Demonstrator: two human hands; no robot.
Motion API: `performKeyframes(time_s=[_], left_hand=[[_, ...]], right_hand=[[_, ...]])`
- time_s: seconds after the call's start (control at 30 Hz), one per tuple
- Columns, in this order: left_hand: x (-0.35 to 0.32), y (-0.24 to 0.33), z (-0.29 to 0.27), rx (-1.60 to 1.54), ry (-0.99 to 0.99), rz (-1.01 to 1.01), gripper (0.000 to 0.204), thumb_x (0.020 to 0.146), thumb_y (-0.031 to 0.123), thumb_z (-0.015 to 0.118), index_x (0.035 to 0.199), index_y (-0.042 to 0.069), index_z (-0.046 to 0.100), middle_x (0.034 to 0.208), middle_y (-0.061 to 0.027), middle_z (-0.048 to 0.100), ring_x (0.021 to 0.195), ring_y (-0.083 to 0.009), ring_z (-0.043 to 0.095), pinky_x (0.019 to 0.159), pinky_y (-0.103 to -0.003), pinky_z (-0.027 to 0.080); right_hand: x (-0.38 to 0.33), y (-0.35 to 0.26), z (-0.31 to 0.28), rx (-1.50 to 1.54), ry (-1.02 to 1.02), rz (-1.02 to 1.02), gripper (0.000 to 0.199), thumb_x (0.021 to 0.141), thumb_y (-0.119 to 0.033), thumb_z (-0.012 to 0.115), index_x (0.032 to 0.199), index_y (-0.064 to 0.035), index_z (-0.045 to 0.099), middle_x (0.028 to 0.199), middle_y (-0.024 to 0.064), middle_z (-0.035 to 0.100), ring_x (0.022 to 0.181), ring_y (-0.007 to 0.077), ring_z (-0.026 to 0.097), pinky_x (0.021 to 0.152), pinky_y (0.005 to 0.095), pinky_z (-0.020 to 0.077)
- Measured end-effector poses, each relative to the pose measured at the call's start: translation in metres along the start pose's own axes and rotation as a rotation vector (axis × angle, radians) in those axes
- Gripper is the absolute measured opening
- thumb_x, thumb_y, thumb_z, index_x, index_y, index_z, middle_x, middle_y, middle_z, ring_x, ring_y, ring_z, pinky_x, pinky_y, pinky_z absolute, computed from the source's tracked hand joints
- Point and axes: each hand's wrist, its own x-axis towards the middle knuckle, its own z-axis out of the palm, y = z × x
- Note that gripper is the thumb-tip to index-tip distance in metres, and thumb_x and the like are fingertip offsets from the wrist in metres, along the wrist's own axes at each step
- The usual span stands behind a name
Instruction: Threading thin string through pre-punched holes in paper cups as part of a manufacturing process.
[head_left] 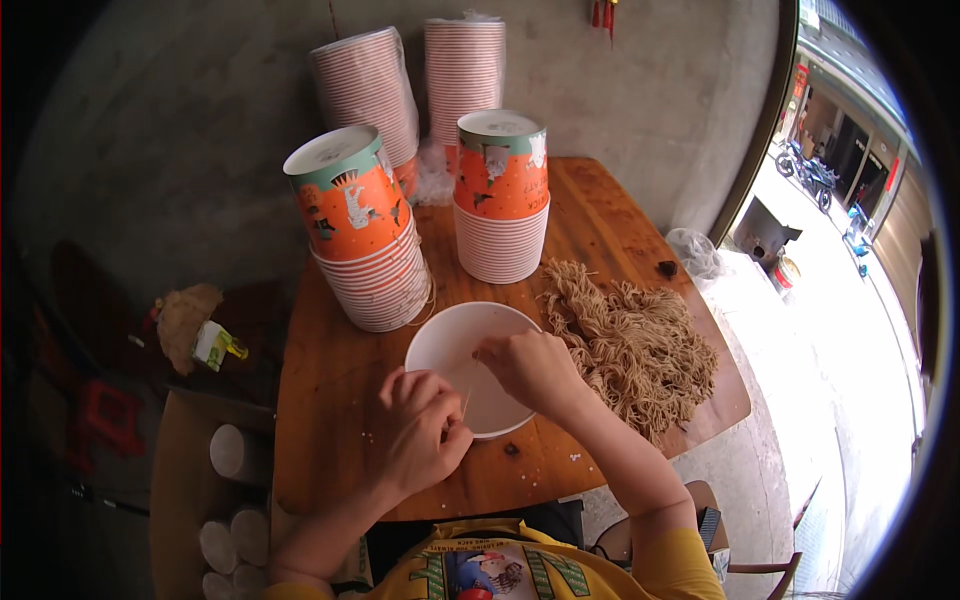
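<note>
A white-lined paper bucket (pixel 450 335) stands mouth up at the middle of the wooden table, in front of me. My left hand (pixel 425 425) is at its near left rim with fingers curled closed; their tips are partly hidden. Inside the mouth, my right hand (pixel 530 372) makes a pinch from the right side. A thin pale strand of cord (pixel 467 400) appears to run between the two hands, though it is faint. Beside the right forearm lies a loose heap of tan cords (pixel 640 355).
Behind the bucket stand two upside-down stacks of orange and green paper buckets (pixel 365 215) (pixel 502 190). A cord loop (pixel 430 290) hangs at the left stack. Plastic-wrapped stacks (pixel 465 80) lean near the wall. A cardboard box (pixel 180 450) holding white round pieces sits left of the table.
</note>
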Motion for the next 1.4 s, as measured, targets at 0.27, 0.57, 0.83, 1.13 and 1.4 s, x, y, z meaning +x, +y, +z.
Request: performKeyframes(time_s=[0.27, 0.57, 0.83, 1.13, 1.4], left_hand=[[-0.004, 0.004, 0.0, -0.051, 0.156, 0.209, 0.024, 0.073, 0.009, 0.068, 0.095, 0.014, 0.061, 0.097, -0.0056, 0.052, 0.101, -0.027, 0.053, 0.088, -0.044, 0.04], [-0.004, -0.055, -0.031, 0.129, 0.005, 0.335, 0.019, 0.077, -0.004, 0.064, 0.09, 0.01, 0.059, 0.101, -0.0058, 0.058, 0.12, -0.0287, 0.054, 0.105, -0.049, 0.039], [-0.003, -0.097, -0.045, 0.089, 0.038, 0.316, 0.023, 0.077, -0.017, 0.055, 0.082, 0.006, 0.052, 0.12, -0.0118, 0.059, 0.13, -0.0386, 0.046, 0.104, -0.045, 0.044], [-0.001, -0.11, -0.041, 0.043, 0.048, 0.295, 0.018, 0.082, -0.014, 0.054, 0.082, 0.004, 0.051, 0.126, -0.0138, 0.058, 0.132, -0.0397, 0.043, 0.106, -0.045, 0.041], [0.008, -0.069, -0.049, -0.081, 0.218, 0.152, 0.021, 0.086, -0.013, 0.046, 0.091, 0.003, 0.059, 0.116, -0.0143, 0.059, 0.12, -0.0328, 0.053, 0.099, -0.039, 0.044]], right_hand=[[0.006, 0.006, -0.034, 0.366, -0.259, 0.114, 0.022, 0.092, -0.023, 0.055, 0.101, -0.013, 0.072, 0.069, 0.0116, 0.068, 0.063, 0.0234, 0.068, 0.062, 0.0368, 0.0539], [-0.001, 0.067, -0.063, 1.845, -0.368, 0.162, 0.016, 0.093, -0.006, 0.047, 0.104, -0.0097, 0.057, 0.066, -0.0024, 0.048, 0.051, 0.0026, 0.035, 0.041, 0.0164, 0.0276], [-0.039, 0.115, -0.044, 2.325, -0.129, 0.012, 0.027, 0.098, -0.005, 0.042, 0.122, -0.0013, 0.053, 0.12, 0.0148, 0.064, 0.105, 0.0249, 0.066, 0.09, 0.0347, 0.0564], [-0.065, 0.121, -0.024, 2.057, 0.236, 0.059, 0.022, 0.099, -0.016, 0.053, 0.115, -0.0021, 0.059, 0.097, 0.0015, 0.066, 0.063, 0.0089, 0.059, 0.053, 0.0176, 0.047], [-0.05, 0.065, -0.029, 1.576, 0.56, 0.168, 0.018, 0.102, -0.023, 0.047, 0.093, -0.0084, 0.053, 0.081, -0.0026, 0.051, 0.073, 0.0043, 0.045, 0.065, 0.0206, 0.0383]])
